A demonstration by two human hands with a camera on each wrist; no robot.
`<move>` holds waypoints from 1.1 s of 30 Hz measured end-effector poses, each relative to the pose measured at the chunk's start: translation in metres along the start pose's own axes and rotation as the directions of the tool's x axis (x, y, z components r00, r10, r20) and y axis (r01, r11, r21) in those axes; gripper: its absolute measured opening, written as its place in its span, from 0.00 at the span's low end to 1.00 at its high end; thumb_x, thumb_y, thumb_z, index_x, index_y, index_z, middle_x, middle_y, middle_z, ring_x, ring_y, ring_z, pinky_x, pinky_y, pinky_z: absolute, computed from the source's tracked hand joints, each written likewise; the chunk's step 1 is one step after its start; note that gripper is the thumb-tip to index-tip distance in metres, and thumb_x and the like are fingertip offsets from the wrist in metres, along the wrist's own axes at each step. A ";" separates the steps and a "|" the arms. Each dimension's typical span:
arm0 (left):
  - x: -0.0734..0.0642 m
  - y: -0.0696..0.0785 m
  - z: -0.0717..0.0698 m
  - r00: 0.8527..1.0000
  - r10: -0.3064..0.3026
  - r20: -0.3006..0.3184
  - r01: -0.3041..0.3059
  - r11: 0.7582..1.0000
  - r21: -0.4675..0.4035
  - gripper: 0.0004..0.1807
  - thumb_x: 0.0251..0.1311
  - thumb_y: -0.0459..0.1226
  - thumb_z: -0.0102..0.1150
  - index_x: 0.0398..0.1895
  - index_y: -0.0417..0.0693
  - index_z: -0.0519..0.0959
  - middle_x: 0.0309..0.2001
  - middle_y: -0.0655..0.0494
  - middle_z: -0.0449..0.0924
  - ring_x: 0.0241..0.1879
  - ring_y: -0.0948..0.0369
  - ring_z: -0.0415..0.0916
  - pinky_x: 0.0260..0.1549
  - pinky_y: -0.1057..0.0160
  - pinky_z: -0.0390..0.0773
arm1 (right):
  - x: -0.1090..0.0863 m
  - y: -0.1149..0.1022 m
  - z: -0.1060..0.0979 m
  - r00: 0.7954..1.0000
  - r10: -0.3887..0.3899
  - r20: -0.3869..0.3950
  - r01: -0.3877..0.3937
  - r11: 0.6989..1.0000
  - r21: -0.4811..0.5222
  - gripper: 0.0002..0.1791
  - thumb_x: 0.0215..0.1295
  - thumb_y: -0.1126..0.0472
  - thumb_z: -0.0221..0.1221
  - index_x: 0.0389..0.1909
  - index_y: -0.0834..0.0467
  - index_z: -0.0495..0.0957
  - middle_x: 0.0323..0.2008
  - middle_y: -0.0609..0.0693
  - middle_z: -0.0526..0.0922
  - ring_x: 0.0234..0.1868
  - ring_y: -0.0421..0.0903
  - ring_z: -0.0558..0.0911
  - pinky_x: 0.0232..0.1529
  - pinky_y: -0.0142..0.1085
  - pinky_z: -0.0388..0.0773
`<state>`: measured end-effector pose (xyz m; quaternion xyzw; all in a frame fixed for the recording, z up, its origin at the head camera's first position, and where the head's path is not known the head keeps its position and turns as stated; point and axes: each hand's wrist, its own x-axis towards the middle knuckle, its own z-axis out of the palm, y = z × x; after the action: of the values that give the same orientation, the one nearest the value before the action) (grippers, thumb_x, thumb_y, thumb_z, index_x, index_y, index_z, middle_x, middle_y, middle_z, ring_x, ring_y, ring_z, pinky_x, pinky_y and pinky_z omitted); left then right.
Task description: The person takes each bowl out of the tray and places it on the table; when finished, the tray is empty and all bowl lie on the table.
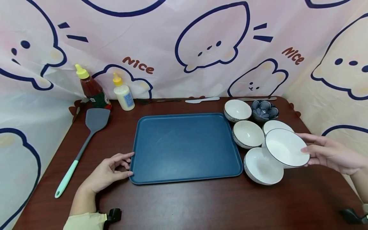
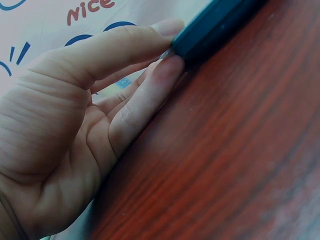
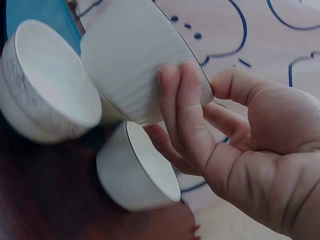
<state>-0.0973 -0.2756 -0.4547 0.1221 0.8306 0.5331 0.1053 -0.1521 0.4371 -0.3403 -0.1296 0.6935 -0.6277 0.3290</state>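
My right hand (image 1: 330,152) grips a white bowl (image 1: 284,148) with a thin dark rim, thumb at the rim and fingers around its outer wall. The bowl is tilted above the other bowls. Below and left of it sits a white bowl (image 1: 263,167); another white bowl (image 1: 277,124) behind is partly hidden by it. In the right wrist view, a patterned bowl (image 3: 55,85) and a plain-walled bowl (image 3: 140,175) stand nearby. My left hand (image 1: 110,171) touches the left edge of a blue tray (image 1: 187,147), thumb and fingertips against its rim (image 2: 200,37).
Two white bowls (image 1: 237,110) (image 1: 248,134) and a dark blue patterned bowl (image 1: 264,110) stand beside the tray. At left lie a spatula (image 1: 97,119), a red sauce bottle (image 1: 93,91) and a cream-coloured bottle (image 1: 124,95). A white-bladed knife (image 1: 202,100) lies along the back edge.
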 end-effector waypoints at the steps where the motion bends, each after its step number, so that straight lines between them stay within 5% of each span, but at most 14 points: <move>1: 0.000 0.000 0.000 1.000 0.000 0.000 0.000 1.000 0.003 0.35 0.58 0.36 0.71 0.69 0.43 0.70 0.49 0.44 0.74 0.42 0.67 0.77 0.35 0.66 0.83 | -0.003 0.003 -0.003 1.000 0.005 -0.007 -0.005 1.000 -0.003 0.34 0.77 0.76 0.37 0.68 0.36 0.67 0.53 0.44 0.82 0.44 0.52 0.87 0.45 0.40 0.85; 12: -0.002 -0.004 0.001 1.000 0.005 0.002 -0.005 1.000 -0.020 0.35 0.58 0.35 0.71 0.70 0.43 0.70 0.50 0.44 0.74 0.42 0.67 0.78 0.35 0.66 0.83 | -0.022 0.019 -0.029 0.994 0.028 -0.102 -0.045 0.985 -0.168 0.38 0.75 0.76 0.40 0.72 0.32 0.61 0.52 0.39 0.78 0.38 0.55 0.86 0.37 0.44 0.86; 20: 0.000 -0.001 -0.002 1.000 0.013 0.000 -0.013 1.000 -0.017 0.35 0.58 0.35 0.71 0.69 0.43 0.70 0.50 0.45 0.73 0.43 0.67 0.78 0.36 0.66 0.84 | -0.034 0.031 -0.049 0.995 0.090 0.036 -0.088 0.995 -0.050 0.44 0.76 0.76 0.38 0.79 0.31 0.43 0.56 0.38 0.76 0.41 0.57 0.87 0.39 0.46 0.86; 27: 0.000 -0.001 -0.002 1.000 0.017 0.002 -0.017 1.000 -0.020 0.35 0.58 0.35 0.70 0.69 0.43 0.70 0.50 0.45 0.73 0.43 0.67 0.78 0.36 0.66 0.84 | -0.038 0.043 -0.054 0.989 0.042 0.145 -0.053 0.996 0.070 0.45 0.73 0.81 0.34 0.80 0.40 0.36 0.60 0.40 0.75 0.44 0.56 0.87 0.38 0.48 0.86; 33: 0.000 -0.002 -0.001 1.000 0.016 0.001 -0.016 1.000 -0.016 0.34 0.58 0.35 0.70 0.69 0.43 0.70 0.50 0.45 0.73 0.43 0.67 0.77 0.36 0.66 0.84 | -0.041 0.049 -0.053 0.990 0.072 0.118 -0.070 0.997 -0.025 0.45 0.73 0.80 0.35 0.80 0.40 0.37 0.56 0.41 0.74 0.41 0.56 0.87 0.36 0.48 0.86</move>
<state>-0.0979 -0.2774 -0.4560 0.1281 0.8252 0.5405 0.1024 -0.1426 0.5114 -0.3756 -0.1453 0.6832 -0.5997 0.3904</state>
